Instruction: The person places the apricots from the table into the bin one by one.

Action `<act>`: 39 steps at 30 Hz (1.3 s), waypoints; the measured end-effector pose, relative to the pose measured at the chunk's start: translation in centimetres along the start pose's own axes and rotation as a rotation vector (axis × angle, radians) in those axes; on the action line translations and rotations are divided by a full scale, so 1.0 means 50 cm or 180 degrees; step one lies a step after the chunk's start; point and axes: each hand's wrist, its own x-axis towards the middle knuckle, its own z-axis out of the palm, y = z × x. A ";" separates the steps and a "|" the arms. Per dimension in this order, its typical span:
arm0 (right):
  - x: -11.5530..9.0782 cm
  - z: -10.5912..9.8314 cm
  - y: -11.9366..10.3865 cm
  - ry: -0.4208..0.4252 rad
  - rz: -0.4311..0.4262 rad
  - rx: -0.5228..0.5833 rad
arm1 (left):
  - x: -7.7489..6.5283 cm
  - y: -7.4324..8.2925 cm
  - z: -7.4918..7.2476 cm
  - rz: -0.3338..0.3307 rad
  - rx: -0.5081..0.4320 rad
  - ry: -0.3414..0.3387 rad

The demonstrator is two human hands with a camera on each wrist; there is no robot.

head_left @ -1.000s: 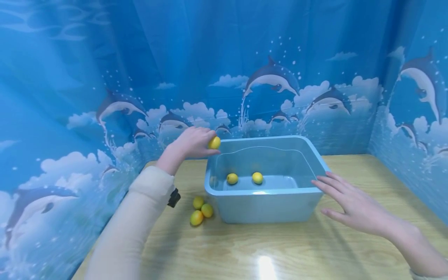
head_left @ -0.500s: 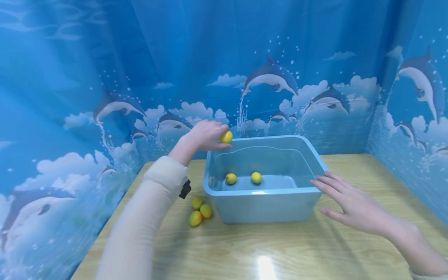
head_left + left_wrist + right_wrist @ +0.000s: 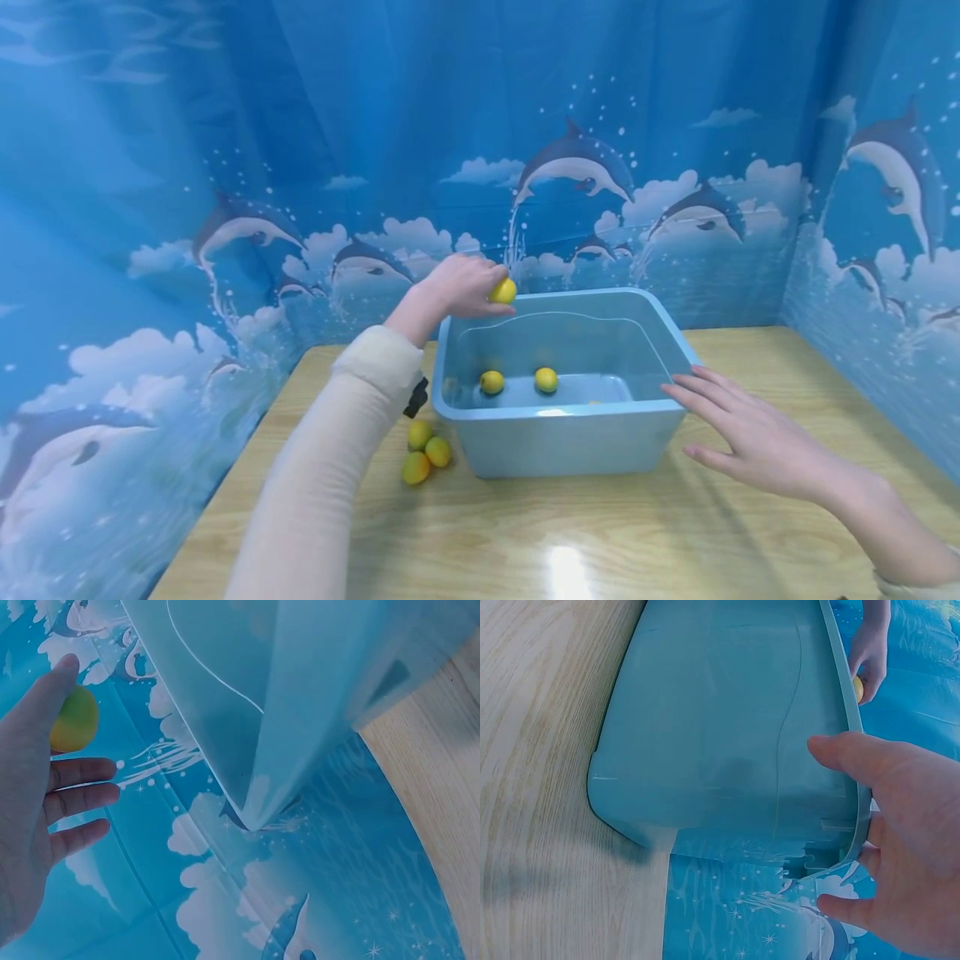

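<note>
My left hand (image 3: 462,287) pinches a small round yellow fruit (image 3: 503,291) above the back left rim of a light blue plastic box (image 3: 555,442). In the left wrist view this fruit (image 3: 77,720) shows green and orange tints beside the thumb, with the other fingers spread. Two yellow fruits, one on the left (image 3: 492,382) and one near the middle (image 3: 546,380), lie on the box floor. A yellow sliver (image 3: 595,403) peeks over the front rim, mostly hidden. My right hand (image 3: 757,437) has its fingers extended at the box's right rim; the right wrist view shows its thumb (image 3: 847,754) by the rim.
Three yellow-green fruits (image 3: 438,452) sit close together on the wooden table (image 3: 480,533), left of the box. Dolphin-printed blue curtains (image 3: 420,125) hang behind the table and along both sides.
My left hand has carried the fruit rightward and slightly up, to above the box's back left rim. A yellow sliver now shows behind the front rim. My right hand stays at the right rim.
</note>
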 end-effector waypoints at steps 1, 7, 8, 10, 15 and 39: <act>0.000 0.000 0.001 -0.0007 0.0001 0.0001 | 0.002 0.001 0.000 0.0002 0.0008 -0.0013; -0.002 -0.001 0.002 -0.0032 0.0019 0.0002 | 0.011 0.005 -0.004 -0.0144 -0.0014 -0.0118; -0.001 -0.001 0.002 -0.0026 0.0011 -0.0002 | 0.011 0.005 -0.005 -0.0184 -0.0015 -0.0144; -0.001 0.001 0.002 -0.0004 -0.0021 0.0002 | 0.009 0.003 -0.008 -0.0239 0.0012 -0.0185; 0.002 0.005 0.004 0.0056 -0.0061 0.0026 | -0.003 -0.007 -0.014 -0.0275 0.0024 -0.0163; 0.001 0.005 0.005 0.0019 -0.0010 0.0086 | -0.193 -0.095 0.083 -0.0524 -0.0441 0.0258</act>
